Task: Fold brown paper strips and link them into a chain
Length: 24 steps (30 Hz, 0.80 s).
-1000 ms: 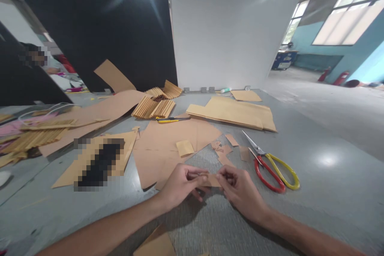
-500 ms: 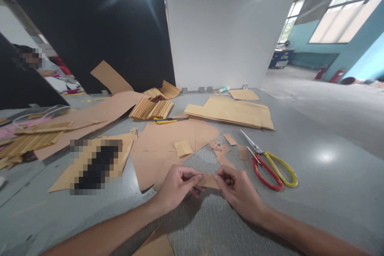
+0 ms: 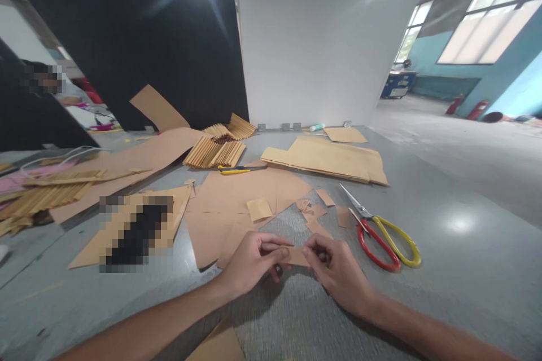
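Note:
Between my two hands is a small piece of brown paper (image 3: 297,256), held just above the grey table. My left hand (image 3: 259,262) pinches its left end between thumb and fingers. At the other end, my right hand (image 3: 336,268) grips it with thumb and curled fingers. Beyond the hands lies a large sheet of brown paper (image 3: 237,197) with a small tan square (image 3: 259,210) on it. To the right of my right hand are scissors (image 3: 372,228) with one red and one yellow handle, their blades apart. Several brown paper scraps (image 3: 325,197) lie beside them.
A yellow utility knife (image 3: 235,170) lies near pleated paper bundles (image 3: 215,152). Folded tan paper (image 3: 330,159) is at the back right. More pleated paper (image 3: 51,197) is at the left. Black and white panels (image 3: 309,56) stand behind. Another person (image 3: 74,93) is at far left.
Both hands keep hold of the brown paper piece in almost the same place. My left fingers have shifted slightly on it. The view has moved a little.

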{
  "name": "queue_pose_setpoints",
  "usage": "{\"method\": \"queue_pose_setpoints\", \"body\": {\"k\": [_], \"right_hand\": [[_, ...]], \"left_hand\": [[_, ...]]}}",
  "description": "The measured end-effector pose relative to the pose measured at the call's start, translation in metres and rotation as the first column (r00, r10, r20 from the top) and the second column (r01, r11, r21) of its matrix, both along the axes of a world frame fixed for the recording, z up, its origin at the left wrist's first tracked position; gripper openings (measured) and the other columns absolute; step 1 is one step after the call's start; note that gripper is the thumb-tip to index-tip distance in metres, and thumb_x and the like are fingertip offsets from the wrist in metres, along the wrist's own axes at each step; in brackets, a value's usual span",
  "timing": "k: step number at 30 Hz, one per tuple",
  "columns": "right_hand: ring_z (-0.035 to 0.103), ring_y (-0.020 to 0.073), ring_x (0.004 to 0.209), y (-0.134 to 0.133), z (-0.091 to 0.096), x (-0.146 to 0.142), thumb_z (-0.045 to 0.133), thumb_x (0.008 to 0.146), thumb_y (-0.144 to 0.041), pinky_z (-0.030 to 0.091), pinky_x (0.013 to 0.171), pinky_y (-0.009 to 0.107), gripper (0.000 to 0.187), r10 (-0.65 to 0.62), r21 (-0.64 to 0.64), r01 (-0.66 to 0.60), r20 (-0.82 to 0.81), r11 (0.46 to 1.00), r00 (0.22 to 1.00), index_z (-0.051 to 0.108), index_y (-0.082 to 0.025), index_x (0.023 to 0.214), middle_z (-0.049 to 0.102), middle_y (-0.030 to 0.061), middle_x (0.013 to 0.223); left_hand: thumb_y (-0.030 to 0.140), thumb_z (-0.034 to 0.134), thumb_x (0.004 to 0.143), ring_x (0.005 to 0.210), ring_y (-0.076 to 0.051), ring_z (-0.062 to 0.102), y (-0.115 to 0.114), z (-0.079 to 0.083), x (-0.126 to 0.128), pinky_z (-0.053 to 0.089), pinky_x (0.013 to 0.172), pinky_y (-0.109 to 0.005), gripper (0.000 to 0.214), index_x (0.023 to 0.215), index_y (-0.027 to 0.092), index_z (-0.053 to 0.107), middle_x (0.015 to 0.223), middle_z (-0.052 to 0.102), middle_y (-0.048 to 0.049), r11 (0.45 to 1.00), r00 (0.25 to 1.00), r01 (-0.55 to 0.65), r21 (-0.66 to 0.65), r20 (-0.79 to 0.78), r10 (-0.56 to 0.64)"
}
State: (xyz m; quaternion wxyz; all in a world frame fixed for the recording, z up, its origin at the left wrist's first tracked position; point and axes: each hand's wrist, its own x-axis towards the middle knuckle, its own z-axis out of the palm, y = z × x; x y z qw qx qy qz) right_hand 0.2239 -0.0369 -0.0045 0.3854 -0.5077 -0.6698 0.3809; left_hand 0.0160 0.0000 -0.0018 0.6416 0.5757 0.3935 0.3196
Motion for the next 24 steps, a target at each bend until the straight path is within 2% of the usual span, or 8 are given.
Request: {"method": "queue_pose_setpoints", "body": {"k": [5,10,15,20,24], "right_hand": [[0.044,0.0115,0.055,-0.001,0.001,0.000,0.054,0.097,-0.033,0.033,0.050,0.023,0.026,0.010,0.017,-0.011,0.007,1.000,1.000,0.059,-0.018,0.077,0.050,-0.0034,0.062],[0.043,0.0116,0.055,-0.002,0.002,0.000,0.053,0.097,-0.033,0.032,0.050,0.023,0.026,0.029,0.008,-0.029,0.004,1.000,1.000,0.059,-0.018,0.077,0.050,-0.0035,0.061],[0.040,0.0114,0.055,-0.001,0.001,0.001,0.053,0.097,-0.029,0.029,0.050,0.023,0.024,0.028,0.018,-0.029,0.038,0.999,0.999,0.059,-0.018,0.077,0.047,-0.0045,0.061],[0.039,0.0112,0.055,-0.002,0.001,0.001,0.052,0.098,-0.027,0.029,0.051,0.024,0.024,0.042,0.066,-0.047,0.076,0.997,0.996,0.056,-0.019,0.076,0.046,-0.0049,0.061],[0.040,0.0112,0.056,-0.003,0.002,0.000,0.051,0.099,-0.026,0.029,0.051,0.024,0.023,0.053,0.076,-0.059,0.090,0.995,0.995,0.056,-0.019,0.077,0.045,-0.0051,0.062]], "left_hand": [[0.042,0.077,0.084,0.073,-0.026,0.077,0.000,0.000,0.000,0.052,0.045,-0.021,0.035,0.092,0.008,0.075,0.076,0.075,-0.0119,1.000,1.000,0.002,-0.013,-0.012,-0.002],[0.042,0.073,0.086,0.068,-0.025,0.076,0.000,0.000,-0.001,0.049,0.042,-0.019,0.034,0.088,0.008,0.072,0.068,0.072,-0.0097,1.000,0.998,0.030,-0.004,-0.050,-0.030],[0.040,0.071,0.088,0.074,-0.023,0.075,-0.001,0.003,-0.001,0.049,0.045,-0.019,0.029,0.088,0.010,0.068,0.076,0.074,-0.0099,0.997,0.995,0.076,0.025,-0.064,-0.075],[0.033,0.069,0.088,0.062,-0.017,0.070,-0.002,0.008,0.000,0.041,0.043,-0.017,0.020,0.088,0.013,0.065,0.069,0.072,-0.0051,0.994,0.992,0.093,0.051,-0.090,-0.088],[0.035,0.069,0.087,0.058,-0.016,0.070,-0.001,0.011,0.000,0.036,0.041,-0.017,0.022,0.087,0.014,0.064,0.069,0.069,-0.0023,0.993,0.988,0.106,0.044,-0.116,-0.100]]}}
